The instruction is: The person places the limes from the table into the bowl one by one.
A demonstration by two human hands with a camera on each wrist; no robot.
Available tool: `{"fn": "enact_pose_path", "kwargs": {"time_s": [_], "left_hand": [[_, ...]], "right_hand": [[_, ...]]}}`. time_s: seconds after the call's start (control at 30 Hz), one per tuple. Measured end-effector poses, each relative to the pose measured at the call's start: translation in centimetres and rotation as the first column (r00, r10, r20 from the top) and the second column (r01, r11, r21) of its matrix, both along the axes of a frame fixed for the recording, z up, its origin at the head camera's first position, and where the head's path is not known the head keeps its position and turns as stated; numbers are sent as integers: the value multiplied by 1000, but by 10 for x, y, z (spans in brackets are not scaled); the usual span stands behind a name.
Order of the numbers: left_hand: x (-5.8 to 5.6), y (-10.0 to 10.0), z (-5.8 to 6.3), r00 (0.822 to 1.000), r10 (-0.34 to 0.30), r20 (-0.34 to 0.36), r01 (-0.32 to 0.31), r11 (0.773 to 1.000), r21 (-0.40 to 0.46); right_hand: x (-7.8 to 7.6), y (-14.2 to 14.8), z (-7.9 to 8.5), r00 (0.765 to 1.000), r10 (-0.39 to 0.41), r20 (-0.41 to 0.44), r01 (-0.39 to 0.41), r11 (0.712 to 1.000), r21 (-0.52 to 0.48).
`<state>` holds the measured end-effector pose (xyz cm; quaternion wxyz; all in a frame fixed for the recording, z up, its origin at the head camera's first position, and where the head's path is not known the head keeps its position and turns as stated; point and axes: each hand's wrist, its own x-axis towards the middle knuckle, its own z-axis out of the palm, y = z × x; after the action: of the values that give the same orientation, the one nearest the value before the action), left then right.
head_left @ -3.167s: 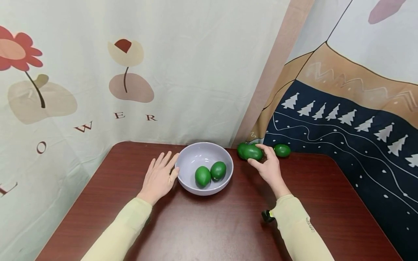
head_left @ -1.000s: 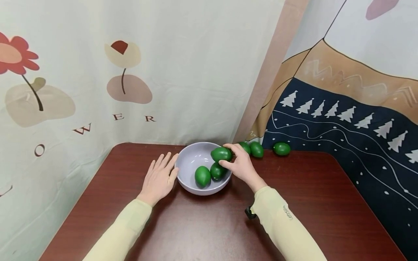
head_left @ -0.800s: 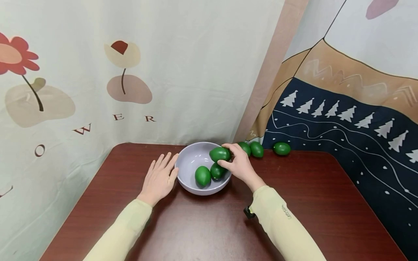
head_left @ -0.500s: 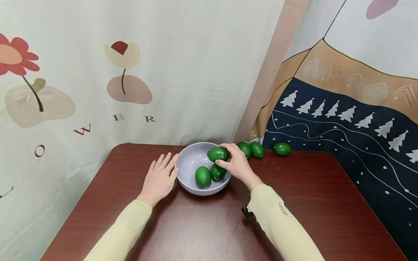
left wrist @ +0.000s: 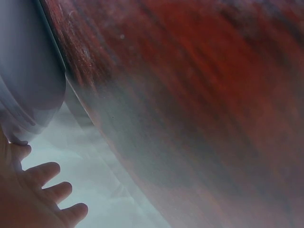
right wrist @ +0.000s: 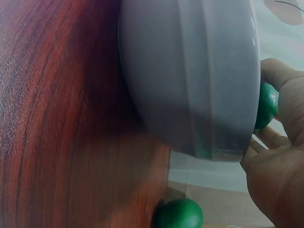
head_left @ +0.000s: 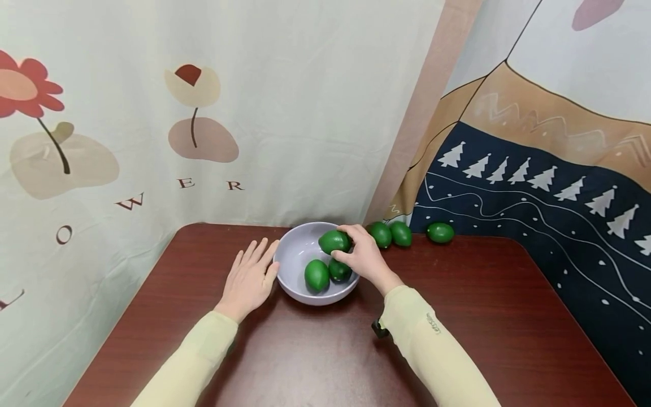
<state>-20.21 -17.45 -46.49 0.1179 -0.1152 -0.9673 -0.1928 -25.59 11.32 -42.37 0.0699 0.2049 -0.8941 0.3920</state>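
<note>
My right hand [head_left: 365, 257] holds a glossy green lime [head_left: 334, 242] between thumb and fingers, over the right back part of a pale lilac bowl [head_left: 291, 263]. Two more limes lie in the bowl: one left of centre front [head_left: 317, 275], the other [head_left: 339, 271] partly hidden under my right hand. Fingers spread and straight, my left hand [head_left: 248, 282] rests against the bowl's left side. The right wrist view shows the held lime [right wrist: 268, 107] just past the rim, with the bowl's wall [right wrist: 190, 71] in front. In the left wrist view my fingertips meet the bowl [left wrist: 28, 61].
On the dark red-brown table [head_left: 315, 362], two limes sit side by side right of the bowl, one nearer [head_left: 380, 234] and one farther right [head_left: 401, 233]. A third lime [head_left: 440, 232] lies apart by the back edge. A printed curtain [head_left: 305, 113] hangs behind the table.
My right hand has carried a lime from the group at the back right leftward over the bowl, drifting slightly further left in the last second. The left hand has stayed at the bowl's side.
</note>
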Motion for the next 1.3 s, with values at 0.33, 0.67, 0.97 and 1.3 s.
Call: {"fn": "enact_pose_path", "kwargs": {"time_s": [0.33, 0.67, 0.97, 1.3], "left_hand": [[0, 1, 0, 1000, 5, 14, -5, 1000, 3], [-1, 1, 0, 1000, 0, 1, 0, 1000, -9], [-2, 0, -1, 1000, 1, 2, -1, 1000, -12], [-1, 0, -1, 1000, 2, 1, -2, 1000, -13]], "right_hand": [[-3, -9, -4, 1000, 9, 0, -9, 998, 57], [-8, -14, -3, 1000, -2, 14, 0, 994, 109], [-11, -20, -1, 998, -16, 56, 8, 989, 146], [-12, -27, 0, 993, -61, 102, 39, 978, 207]]}}
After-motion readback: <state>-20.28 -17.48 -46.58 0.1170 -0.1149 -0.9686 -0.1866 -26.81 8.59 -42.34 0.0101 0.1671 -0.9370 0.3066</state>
